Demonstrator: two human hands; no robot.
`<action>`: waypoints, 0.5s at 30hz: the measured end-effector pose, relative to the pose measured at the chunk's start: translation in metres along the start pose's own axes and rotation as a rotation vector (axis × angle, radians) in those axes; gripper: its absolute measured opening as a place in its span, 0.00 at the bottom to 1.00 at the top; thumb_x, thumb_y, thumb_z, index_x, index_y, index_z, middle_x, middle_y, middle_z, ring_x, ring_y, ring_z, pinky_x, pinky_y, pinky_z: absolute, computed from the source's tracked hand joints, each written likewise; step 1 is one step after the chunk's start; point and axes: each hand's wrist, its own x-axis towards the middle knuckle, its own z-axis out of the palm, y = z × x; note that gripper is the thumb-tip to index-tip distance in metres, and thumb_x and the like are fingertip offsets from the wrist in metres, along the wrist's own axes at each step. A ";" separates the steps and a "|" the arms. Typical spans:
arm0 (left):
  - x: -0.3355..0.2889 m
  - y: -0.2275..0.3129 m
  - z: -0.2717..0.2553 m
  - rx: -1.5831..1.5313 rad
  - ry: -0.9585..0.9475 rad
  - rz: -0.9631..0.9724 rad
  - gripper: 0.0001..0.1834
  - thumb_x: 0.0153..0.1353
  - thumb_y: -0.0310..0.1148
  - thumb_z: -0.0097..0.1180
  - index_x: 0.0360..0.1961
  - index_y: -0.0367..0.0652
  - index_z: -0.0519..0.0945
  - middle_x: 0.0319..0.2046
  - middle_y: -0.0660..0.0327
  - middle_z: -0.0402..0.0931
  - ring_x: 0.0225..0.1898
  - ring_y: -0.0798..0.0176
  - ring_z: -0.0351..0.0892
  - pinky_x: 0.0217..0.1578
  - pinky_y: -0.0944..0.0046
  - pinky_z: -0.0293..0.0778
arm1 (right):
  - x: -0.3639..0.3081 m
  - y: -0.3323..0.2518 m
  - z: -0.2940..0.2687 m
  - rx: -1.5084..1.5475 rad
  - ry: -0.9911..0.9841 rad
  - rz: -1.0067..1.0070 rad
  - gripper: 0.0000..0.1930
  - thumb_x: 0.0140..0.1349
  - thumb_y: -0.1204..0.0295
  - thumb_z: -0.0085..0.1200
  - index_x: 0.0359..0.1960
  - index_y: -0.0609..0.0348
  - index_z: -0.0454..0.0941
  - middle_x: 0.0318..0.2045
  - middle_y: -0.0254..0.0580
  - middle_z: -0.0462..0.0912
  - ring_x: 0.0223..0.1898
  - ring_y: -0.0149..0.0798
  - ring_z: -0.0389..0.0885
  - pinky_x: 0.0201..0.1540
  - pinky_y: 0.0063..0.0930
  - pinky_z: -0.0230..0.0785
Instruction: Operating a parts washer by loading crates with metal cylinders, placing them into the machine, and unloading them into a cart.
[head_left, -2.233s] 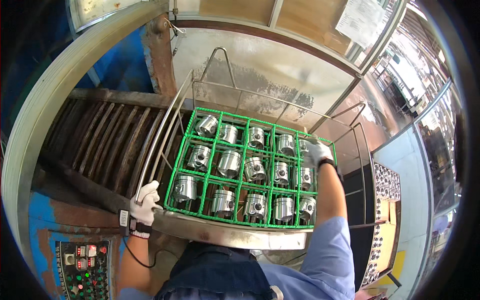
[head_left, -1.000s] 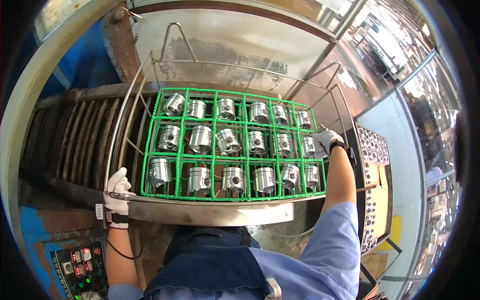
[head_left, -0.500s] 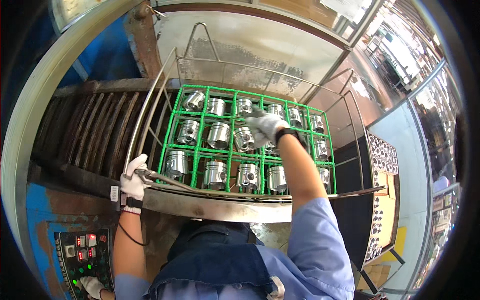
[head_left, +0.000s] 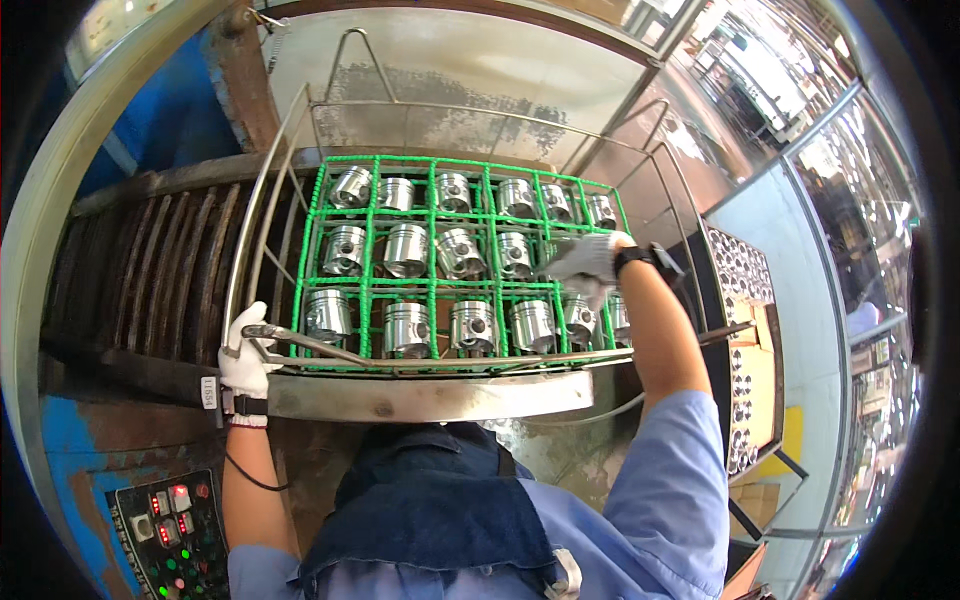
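A metal wire basket (head_left: 292, 190) holds a grid (head_left: 372, 228) wrapped in green cord. Several shiny metal pistons (head_left: 405, 250) sit in its cells, some tilted. My left hand (head_left: 244, 352), in a white glove, is closed around the basket's rail at the near left corner. Over the right part of the grid is my right hand (head_left: 590, 262), also gloved, with dirty grey fingertips. Motion smears its fingers, and whether they hold anything is unclear. That hand partly hides the cells beneath it.
Dark slatted bars (head_left: 150, 250) run to the left of the basket. At lower left is a control panel (head_left: 170, 530) with lit buttons. On the right stands a box (head_left: 765, 370) with many more pistons. A pale metal panel (head_left: 470, 60) rises behind.
My right hand has moved right across the grid. The basket appears farther left in view, with my left hand still on its rail. Another gloved hand has left the control panel.
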 end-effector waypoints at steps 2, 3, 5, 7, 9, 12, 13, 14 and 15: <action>0.002 -0.005 -0.003 0.068 0.045 0.063 0.19 0.68 0.45 0.59 0.54 0.47 0.85 0.35 0.65 0.83 0.33 0.65 0.80 0.24 0.64 0.74 | -0.027 0.053 -0.011 -0.091 0.064 0.149 0.19 0.65 0.54 0.59 0.18 0.48 0.77 0.14 0.26 0.74 0.16 0.28 0.71 0.20 0.29 0.66; 0.004 -0.006 -0.004 0.142 0.065 0.059 0.20 0.70 0.44 0.56 0.58 0.49 0.83 0.36 0.64 0.82 0.32 0.66 0.80 0.23 0.66 0.73 | -0.034 0.072 -0.012 -0.148 0.114 0.269 0.17 0.64 0.56 0.58 0.20 0.48 0.78 0.14 0.27 0.75 0.17 0.29 0.73 0.20 0.29 0.68; 0.003 -0.008 -0.004 0.154 0.038 0.115 0.18 0.71 0.42 0.55 0.57 0.49 0.84 0.35 0.64 0.82 0.30 0.68 0.79 0.21 0.68 0.72 | -0.044 0.101 -0.013 -0.116 0.206 0.531 0.13 0.64 0.59 0.57 0.25 0.50 0.80 0.16 0.29 0.78 0.19 0.32 0.79 0.22 0.31 0.73; 0.003 -0.007 -0.002 0.150 0.043 0.062 0.18 0.71 0.42 0.55 0.57 0.49 0.84 0.35 0.63 0.82 0.30 0.68 0.78 0.20 0.69 0.71 | -0.045 0.110 -0.009 -0.302 0.265 0.607 0.14 0.60 0.55 0.60 0.33 0.52 0.85 0.30 0.36 0.86 0.31 0.36 0.86 0.36 0.37 0.78; 0.001 -0.002 -0.001 0.189 0.076 0.020 0.17 0.71 0.41 0.55 0.56 0.49 0.84 0.35 0.64 0.82 0.27 0.69 0.77 0.19 0.69 0.70 | -0.042 0.097 -0.002 -0.355 0.294 0.478 0.20 0.59 0.50 0.59 0.44 0.50 0.88 0.38 0.40 0.90 0.39 0.39 0.89 0.45 0.40 0.81; -0.001 0.003 0.005 0.119 0.080 0.023 0.12 0.70 0.41 0.58 0.49 0.52 0.87 0.29 0.69 0.79 0.20 0.72 0.70 0.17 0.66 0.67 | -0.036 0.043 0.013 -0.078 0.300 0.018 0.29 0.61 0.40 0.56 0.54 0.45 0.84 0.34 0.38 0.90 0.34 0.35 0.89 0.41 0.36 0.81; -0.002 0.008 0.004 0.040 0.030 -0.058 0.09 0.68 0.42 0.61 0.42 0.53 0.87 0.24 0.72 0.76 0.19 0.74 0.68 0.16 0.66 0.64 | -0.029 0.016 0.031 0.251 0.309 -0.171 0.18 0.65 0.53 0.59 0.42 0.54 0.86 0.18 0.33 0.78 0.16 0.27 0.76 0.18 0.29 0.72; -0.003 0.008 0.006 0.040 0.034 -0.061 0.09 0.67 0.43 0.62 0.40 0.53 0.87 0.23 0.73 0.75 0.19 0.74 0.67 0.15 0.66 0.62 | -0.015 -0.019 0.034 0.188 0.183 -0.142 0.23 0.65 0.55 0.60 0.57 0.54 0.82 0.23 0.34 0.80 0.17 0.27 0.76 0.18 0.30 0.75; -0.003 0.010 0.006 0.044 0.049 -0.051 0.09 0.67 0.44 0.63 0.38 0.53 0.87 0.21 0.74 0.73 0.19 0.75 0.67 0.15 0.67 0.61 | -0.005 -0.050 0.049 0.271 0.140 -0.138 0.29 0.65 0.56 0.62 0.65 0.54 0.75 0.26 0.34 0.81 0.17 0.28 0.77 0.19 0.30 0.78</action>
